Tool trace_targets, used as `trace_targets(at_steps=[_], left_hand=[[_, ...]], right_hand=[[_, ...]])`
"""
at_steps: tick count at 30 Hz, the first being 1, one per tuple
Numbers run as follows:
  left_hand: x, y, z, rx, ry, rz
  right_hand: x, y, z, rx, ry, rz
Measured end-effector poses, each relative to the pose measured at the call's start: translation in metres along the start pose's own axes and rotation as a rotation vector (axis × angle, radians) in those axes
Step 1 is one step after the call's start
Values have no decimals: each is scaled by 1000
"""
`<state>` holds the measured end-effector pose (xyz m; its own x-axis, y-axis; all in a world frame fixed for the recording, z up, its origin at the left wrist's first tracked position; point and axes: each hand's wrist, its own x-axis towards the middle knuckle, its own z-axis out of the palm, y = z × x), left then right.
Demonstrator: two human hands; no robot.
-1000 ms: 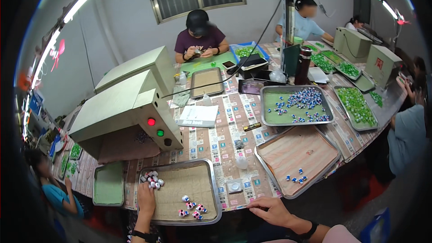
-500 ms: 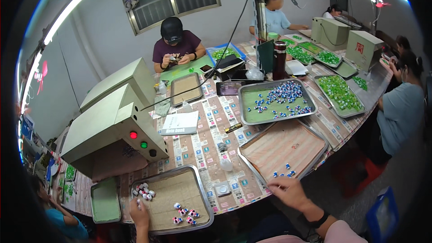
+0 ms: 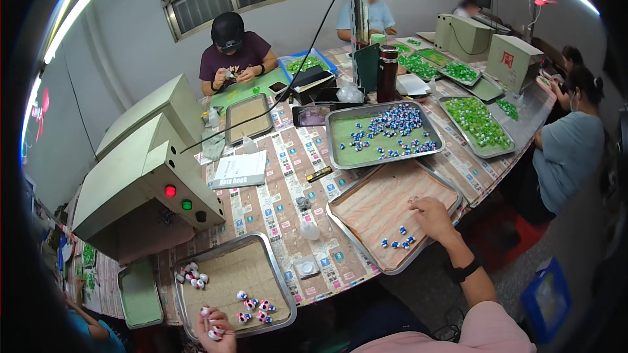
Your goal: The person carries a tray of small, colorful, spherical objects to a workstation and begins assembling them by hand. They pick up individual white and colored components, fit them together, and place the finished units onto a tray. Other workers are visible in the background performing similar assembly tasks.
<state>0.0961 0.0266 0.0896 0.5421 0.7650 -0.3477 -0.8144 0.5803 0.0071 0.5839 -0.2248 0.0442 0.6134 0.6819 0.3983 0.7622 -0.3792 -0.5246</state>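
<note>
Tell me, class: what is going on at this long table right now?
A person sorts small beads at a long table. The left hand holds a few pink-and-white pieces at the near edge of a metal tray holding more. The right hand rests on a striped tray beside a few blue beads. Other seated people work at trays of blue and green beads.

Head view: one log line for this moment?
left hand: holds small pieces, over near tray | right hand: on striped tray, beside blue pieces
</note>
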Motion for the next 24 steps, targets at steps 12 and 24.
trace_targets(at_steps=[12,24], left_hand=[[-21,-107,-17,181,117,-351],[-29,-133,-26,331,58,-451]], right_hand=[[-12,-56,13,194,-98,86],[-26,-141,33,1101,-526,540]])
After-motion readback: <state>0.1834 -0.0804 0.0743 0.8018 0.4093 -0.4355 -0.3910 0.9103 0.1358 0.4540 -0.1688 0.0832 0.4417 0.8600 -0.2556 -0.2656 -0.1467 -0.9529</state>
